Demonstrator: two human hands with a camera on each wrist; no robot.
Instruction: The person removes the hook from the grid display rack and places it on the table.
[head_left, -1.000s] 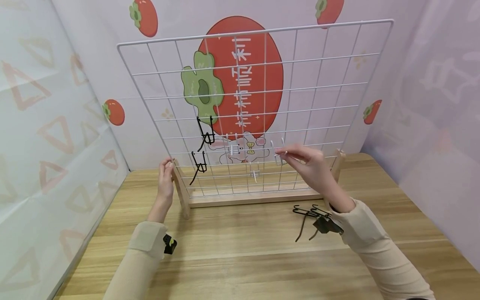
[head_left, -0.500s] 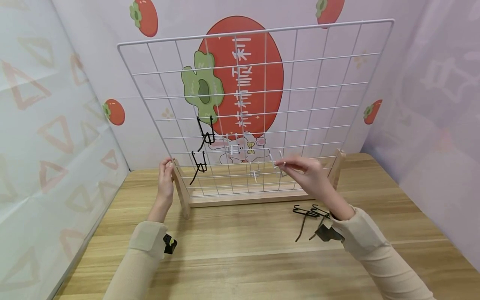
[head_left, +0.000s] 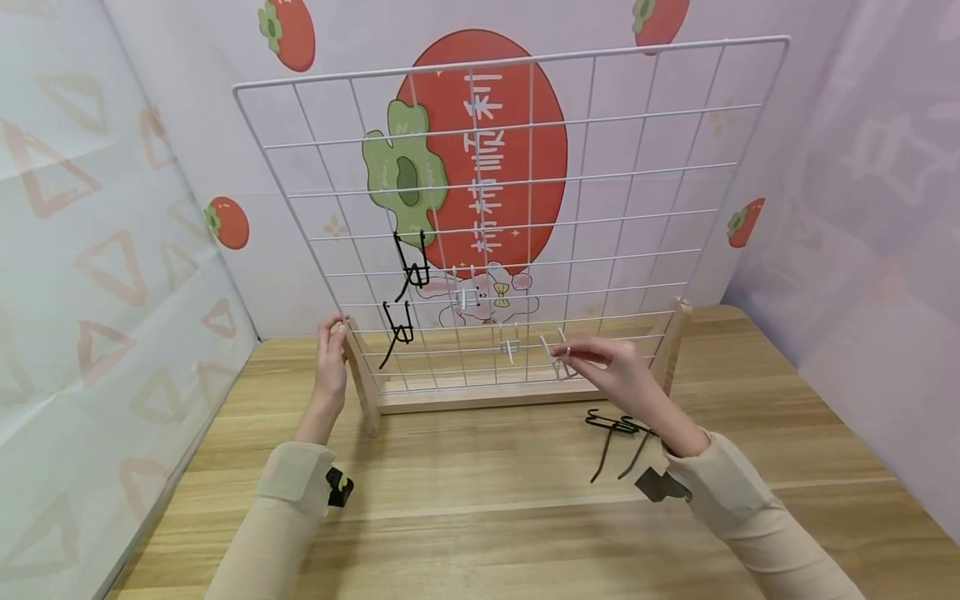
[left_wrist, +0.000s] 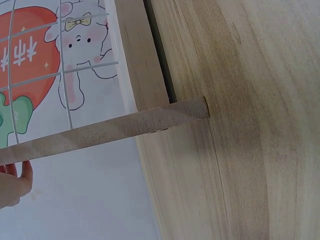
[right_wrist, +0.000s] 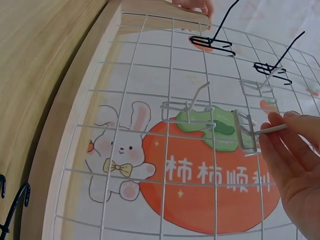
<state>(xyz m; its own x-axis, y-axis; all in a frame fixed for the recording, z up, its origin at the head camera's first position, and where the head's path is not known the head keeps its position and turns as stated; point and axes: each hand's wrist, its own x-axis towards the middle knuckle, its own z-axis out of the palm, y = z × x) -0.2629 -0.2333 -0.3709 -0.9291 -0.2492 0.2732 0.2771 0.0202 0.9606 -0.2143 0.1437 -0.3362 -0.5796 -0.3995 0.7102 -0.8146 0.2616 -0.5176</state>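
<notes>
My right hand point(head_left: 611, 367) pinches the prong of a white wire hook point(right_wrist: 245, 132) between thumb and fingers. The hook's frame lies close against the lower right of a white wire grid panel point(head_left: 525, 61). With its fingers at the top of the left wooden post point(head_left: 363, 385), my left hand point(head_left: 330, 358) grips the stand; the left wrist view catches only its fingertips on the post. Hanging on the grid are an upper black hook point(head_left: 415, 277), a lower black hook point(head_left: 403, 334), a white hook point(head_left: 467, 297) and a lower white hook point(head_left: 510, 345).
Two loose black hooks point(head_left: 611, 426) lie on the wooden table point(head_left: 480, 517), below my right forearm. A wooden base bar point(head_left: 502, 398) joins the posts, with the right post point(head_left: 672, 342) behind my right hand. A printed wall sheet point(head_left: 600, 25) stands behind the grid.
My right hand has moved down along the grid with the white hook, from around mid-height of its lower half to near the base. My left hand has stayed on the post.
</notes>
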